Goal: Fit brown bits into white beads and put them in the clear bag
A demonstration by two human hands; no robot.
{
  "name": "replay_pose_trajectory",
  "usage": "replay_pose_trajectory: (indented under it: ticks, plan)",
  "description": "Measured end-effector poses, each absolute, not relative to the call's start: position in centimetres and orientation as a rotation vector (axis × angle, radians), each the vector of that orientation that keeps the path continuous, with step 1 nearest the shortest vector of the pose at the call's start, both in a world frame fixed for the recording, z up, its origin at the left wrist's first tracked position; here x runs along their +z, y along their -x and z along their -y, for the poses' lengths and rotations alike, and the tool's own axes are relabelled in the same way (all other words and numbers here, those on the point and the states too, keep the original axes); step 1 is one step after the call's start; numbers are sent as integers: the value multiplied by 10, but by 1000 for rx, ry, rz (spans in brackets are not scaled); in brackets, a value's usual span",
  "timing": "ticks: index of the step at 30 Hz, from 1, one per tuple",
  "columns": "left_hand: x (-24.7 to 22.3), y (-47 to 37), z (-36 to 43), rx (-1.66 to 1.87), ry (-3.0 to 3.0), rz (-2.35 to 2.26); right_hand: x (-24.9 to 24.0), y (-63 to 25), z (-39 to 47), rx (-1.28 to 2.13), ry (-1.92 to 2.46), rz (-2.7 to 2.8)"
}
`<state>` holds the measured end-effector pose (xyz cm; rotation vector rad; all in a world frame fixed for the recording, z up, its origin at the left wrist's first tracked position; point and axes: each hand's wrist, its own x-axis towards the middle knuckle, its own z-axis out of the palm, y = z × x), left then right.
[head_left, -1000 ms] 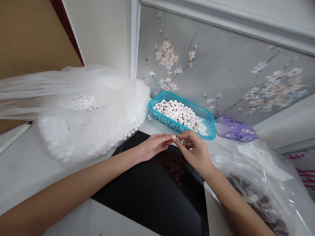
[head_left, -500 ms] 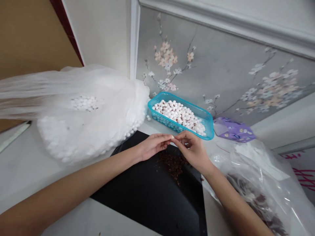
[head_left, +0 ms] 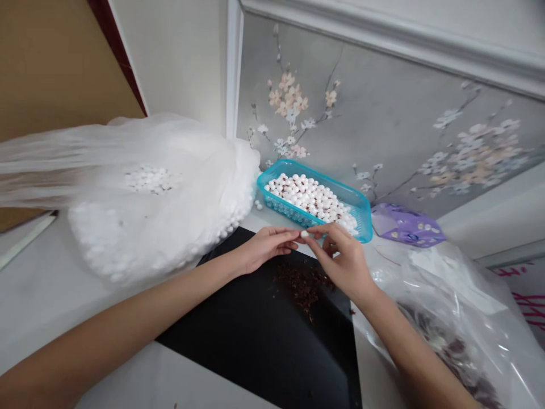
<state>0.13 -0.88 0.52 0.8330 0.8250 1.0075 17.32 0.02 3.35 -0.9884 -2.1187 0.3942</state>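
Note:
A small white ball (head_left: pixel 304 233) is pinched at the fingertips where my two hands meet. My left hand (head_left: pixel 268 247) holds it from the left, thumb and forefinger closed. My right hand (head_left: pixel 340 253) grips it from the other side with thumb and forefinger. Below the hands lies a pile of small dark reddish-brown bits (head_left: pixel 303 287) on a black board (head_left: pixel 255 341). Just beyond them stands a blue plastic basket (head_left: pixel 366 218), holding many white balls (head_left: pixel 310 196), some with brown bits on them.
A big white mesh bag (head_left: pixel 170 227) full of white balls lies at the left. On the right are a purple packet (head_left: pixel 406 224) and a clear plastic bag (head_left: pixel 460 329) with dark contents. A framed flower picture (head_left: pixel 383 113) leans behind the basket.
The white ball shows more clearly between the fingertips. My right hand has shifted slightly to the right, and the fingertips have parted a little around the ball.

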Motion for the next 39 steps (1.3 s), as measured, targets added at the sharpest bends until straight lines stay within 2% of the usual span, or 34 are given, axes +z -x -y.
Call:
replay_pose_trajectory:
  ticks: [5,8,11,16,20,23,31,39]
  plan:
    - [17,25,-4,1089,-1758,-1235,47,-194,-16,52,1155,1901]
    - [17,40,-7,907,-2388,-1508,48,-208,-26,-65,1278,1883]
    - [11,46,-8,680,-2695,-1725,46,-213,-30,-76,1368,1949]
    - [5,45,-8,547,-2757,-1864,43,-197,-16,-13,1241,2039]
    - [6,46,-8,505,-2743,-1913,33,-176,2,333,1028,2450]
    - [7,46,-7,464,-2735,-1960,23,-168,7,487,1044,2598]
    - [5,44,-5,421,-2743,-1993,21,-166,6,608,1087,2611]
    - [-2,47,-8,437,-2777,-2051,24,-167,9,579,1094,2517]
